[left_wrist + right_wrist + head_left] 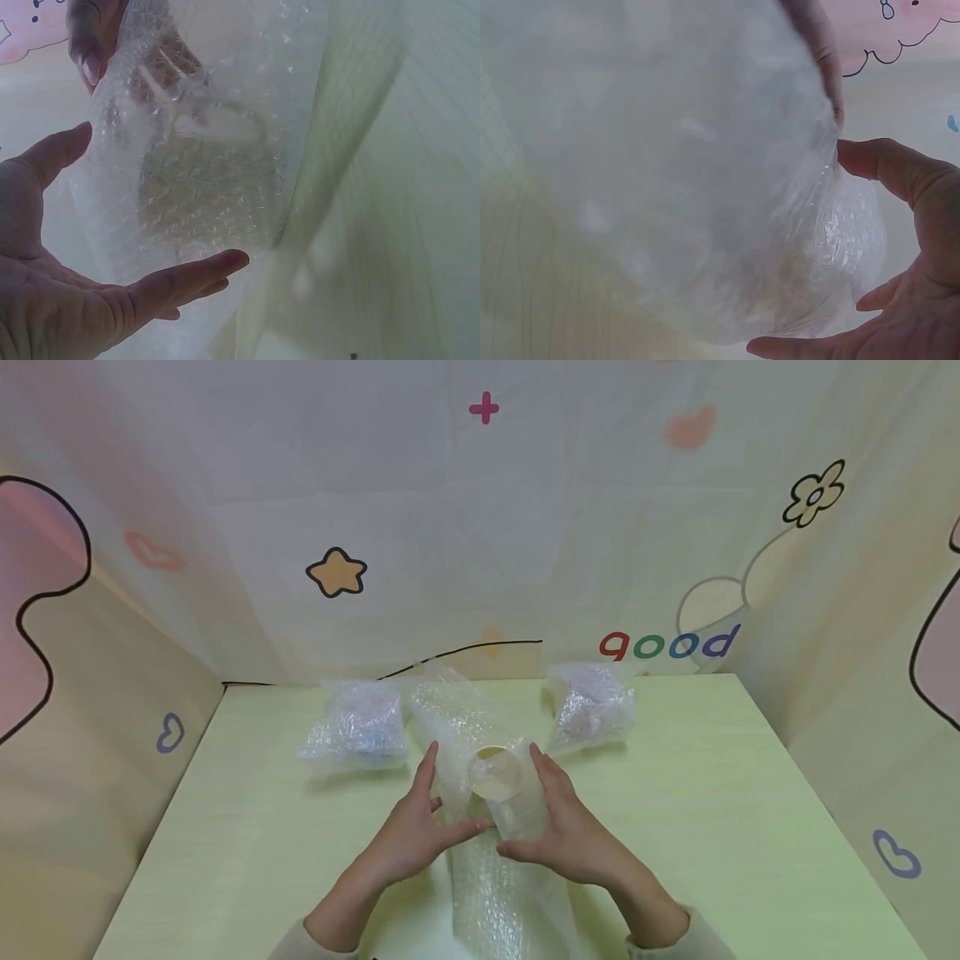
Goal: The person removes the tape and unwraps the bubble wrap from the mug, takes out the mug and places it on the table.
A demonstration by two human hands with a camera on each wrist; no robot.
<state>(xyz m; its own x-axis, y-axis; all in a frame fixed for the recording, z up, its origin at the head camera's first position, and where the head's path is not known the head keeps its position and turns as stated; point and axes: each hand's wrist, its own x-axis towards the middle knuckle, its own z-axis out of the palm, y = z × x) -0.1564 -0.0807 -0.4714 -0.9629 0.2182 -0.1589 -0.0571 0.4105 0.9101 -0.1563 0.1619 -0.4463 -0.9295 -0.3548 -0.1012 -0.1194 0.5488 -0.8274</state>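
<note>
Between the hands stands a clear, round-rimmed cup [496, 775], partly wrapped in bubble wrap [498, 893]. The sheet runs under it toward the front edge, and another stretch extends behind it. My right hand [573, 827] holds the wrap against the cup's right side, thumb in front and fingers along the outside. On the other side, my left hand [412, 831] has its fingers extended beside the sheet, with the thumb reaching toward the cup's front. Through the wrap, the cup's outline [210, 180] shows blurred in the left wrist view.
One bubble-wrapped bundle [360, 722] lies at the back left of the pale table [712, 827], and another bundle [595, 706] at the back right. A printed curtain [480, 527] encloses the back and sides.
</note>
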